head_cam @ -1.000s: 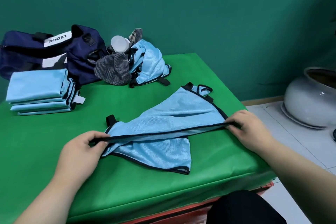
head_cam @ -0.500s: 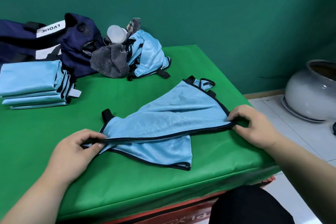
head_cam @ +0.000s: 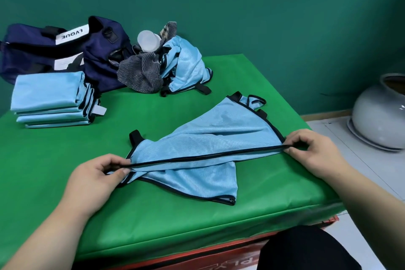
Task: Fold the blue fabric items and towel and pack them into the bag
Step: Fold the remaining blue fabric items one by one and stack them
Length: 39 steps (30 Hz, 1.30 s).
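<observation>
Blue fabric item (head_cam: 208, 138) laid mid green worktop (head_cam: 175, 226), black-trimmed edge pulled taut, pinched at its ends by left hand (head_cam: 96, 178) and right hand (head_cam: 313, 151). Folded blue stack (head_cam: 48, 92) placed far left beside navy bag (head_cam: 43, 55); bag contents hidden. Grey towel (head_cam: 140, 72) and crumpled blue item (head_cam: 184, 66) heaped against bag.

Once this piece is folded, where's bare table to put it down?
Widest bare patch: the green table between the folded stack and the left hand. A narrower strip runs along the near edge, in front of the held blue piece. Back left is crowded: bag, stack, unfolded heap.
</observation>
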{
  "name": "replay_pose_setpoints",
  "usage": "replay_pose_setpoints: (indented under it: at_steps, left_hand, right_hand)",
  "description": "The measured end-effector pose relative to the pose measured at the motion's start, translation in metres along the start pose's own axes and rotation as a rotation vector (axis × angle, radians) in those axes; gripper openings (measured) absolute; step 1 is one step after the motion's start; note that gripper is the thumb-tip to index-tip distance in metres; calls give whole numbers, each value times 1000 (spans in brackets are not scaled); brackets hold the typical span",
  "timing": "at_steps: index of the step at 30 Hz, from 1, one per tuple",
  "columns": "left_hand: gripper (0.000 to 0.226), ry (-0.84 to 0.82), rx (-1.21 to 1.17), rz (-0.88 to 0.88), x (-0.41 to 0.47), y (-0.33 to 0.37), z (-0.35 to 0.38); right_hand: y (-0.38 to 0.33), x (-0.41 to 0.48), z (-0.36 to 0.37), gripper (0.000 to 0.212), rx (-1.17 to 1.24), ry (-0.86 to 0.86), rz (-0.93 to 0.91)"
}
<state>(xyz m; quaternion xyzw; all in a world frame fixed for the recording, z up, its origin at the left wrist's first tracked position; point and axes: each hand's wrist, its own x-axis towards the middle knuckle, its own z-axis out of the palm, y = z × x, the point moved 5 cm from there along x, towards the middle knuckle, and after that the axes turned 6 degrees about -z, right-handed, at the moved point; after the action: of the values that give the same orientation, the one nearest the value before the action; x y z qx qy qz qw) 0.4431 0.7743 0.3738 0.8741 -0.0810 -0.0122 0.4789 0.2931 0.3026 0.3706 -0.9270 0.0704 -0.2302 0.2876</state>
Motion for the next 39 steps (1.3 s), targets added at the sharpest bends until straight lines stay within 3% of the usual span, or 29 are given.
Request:
replay_pose_setpoints:
  at_steps: [9,15,19,23,27,28,31,32,39]
  left_hand:
    - [26,-62,-114,-44,5,-9,-2]
    - [30,-89,92,9,5,25,-45]
    - [27,11,153,72,8,76,-98]
    - [24,117,36,125,-2,145,-160]
    - [11,-27,-69,172,-32,217,-224]
    - [15,-76,-73,189,-45,233,-237]
    - [66,-150,-173,247,-78,267,-275]
    - [73,-160,-217,261,-88,276,-285]
    - [64,-195,-434,323,-121,314,-319]
  right_hand:
    - [-11,-1,-1,39,-18,10,16]
    - [-37,-12,-17,39,18,-1,46]
    - [-85,4,-70,29,55,99,49]
    - [-163,27,-144,21,179,137,-33]
    - [-234,34,-223,30,438,210,-129]
    - [-249,33,-241,32,490,235,-153]
    - [-287,28,-283,34,643,248,-202]
    - [-297,25,-293,36,681,234,-213]
    - [-331,15,-319,25,772,172,-198]
